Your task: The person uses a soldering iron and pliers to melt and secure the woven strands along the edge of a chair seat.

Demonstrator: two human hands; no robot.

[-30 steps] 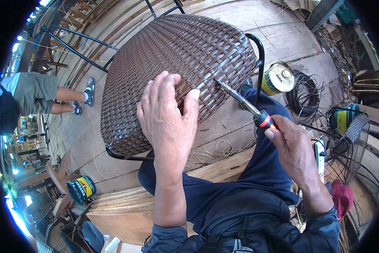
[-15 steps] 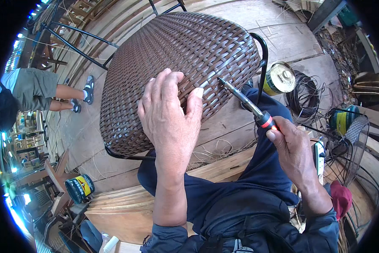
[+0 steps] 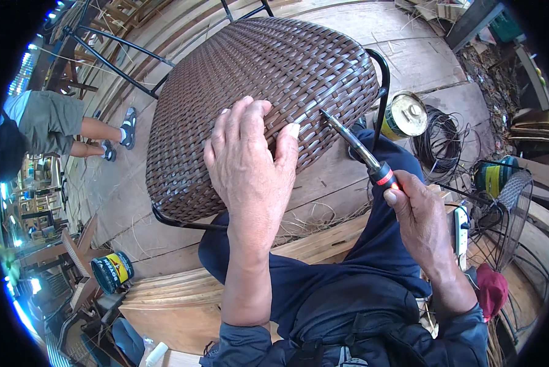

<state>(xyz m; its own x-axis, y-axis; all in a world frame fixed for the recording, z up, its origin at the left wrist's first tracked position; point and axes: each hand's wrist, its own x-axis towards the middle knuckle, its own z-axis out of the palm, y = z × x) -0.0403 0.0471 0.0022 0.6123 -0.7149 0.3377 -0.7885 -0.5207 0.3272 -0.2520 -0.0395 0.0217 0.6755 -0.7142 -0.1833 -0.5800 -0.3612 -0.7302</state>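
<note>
A brown woven wicker chair panel (image 3: 250, 67) on a black metal frame lies in front of me. My left hand (image 3: 248, 150) rests flat on its near part, fingers stretched out and thumb apart. In my right hand (image 3: 418, 217) is a soldering iron (image 3: 365, 154), gripped round its black and red handle, where a small red light glows. Its long metal shaft points up and left, and the tip meets the weave just right of my left thumb. Whether the tip goes between the strands I cannot tell.
Right of the panel are a lidded can (image 3: 407, 116), a coil of dark strand (image 3: 439, 139), a white power strip (image 3: 461, 235) and a wire fan guard (image 3: 513, 205). Another can (image 3: 112, 272) and stacked boards (image 3: 173, 300) lie left. Another person's legs (image 3: 103, 137) show far left.
The view has shifted slightly. The soldering iron's tip is still at the weave beside my left thumb, and both hands keep nearly the same pose.
</note>
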